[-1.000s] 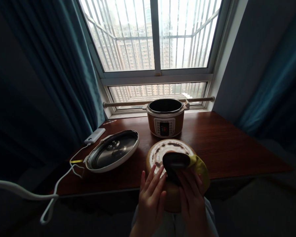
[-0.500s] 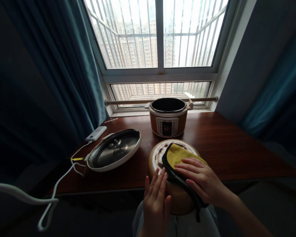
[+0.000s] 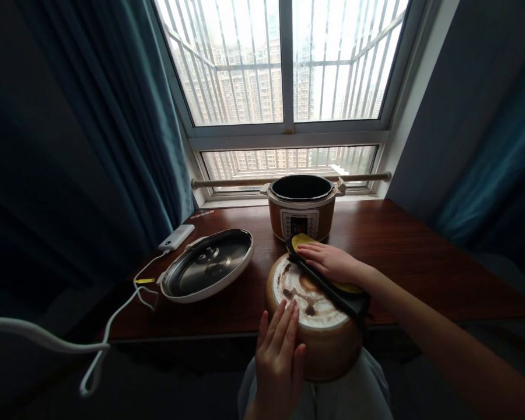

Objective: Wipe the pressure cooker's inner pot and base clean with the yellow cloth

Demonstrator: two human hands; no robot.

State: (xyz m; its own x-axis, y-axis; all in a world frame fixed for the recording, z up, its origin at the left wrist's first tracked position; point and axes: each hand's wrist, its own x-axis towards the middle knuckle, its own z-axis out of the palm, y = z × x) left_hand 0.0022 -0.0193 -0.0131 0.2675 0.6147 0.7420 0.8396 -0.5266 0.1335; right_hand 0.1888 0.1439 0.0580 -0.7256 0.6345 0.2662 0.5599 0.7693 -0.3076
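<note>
On the surface (image 3: 398,251) stands the open cooker (image 3: 277,220). The pot (image 3: 317,324) sits bottom up over the lap (image 3: 373,379). The cloth (image 3: 326,287) has slid to the pot's far right side, baring brown marks (image 3: 310,310); the work seems centred on that rim now. Fingers of the right hand (image 3: 332,262) press the cloth flat; those of the left hand (image 3: 277,353) lie straight against the pot, grasping nothing.

One camera, worn on the person's head, looks forward and down across the glossy reddish-brown wooden table (image 3: 402,251) from its near side. The bare left hand (image 3: 280,350) and bare right hand (image 3: 332,262) lie close below the lens; the grey-framed, barred glass window (image 3: 287,99) faces it from beyond the table. The wide view reaches the long blue fabric curtain (image 3: 114,116) at left.
</note>
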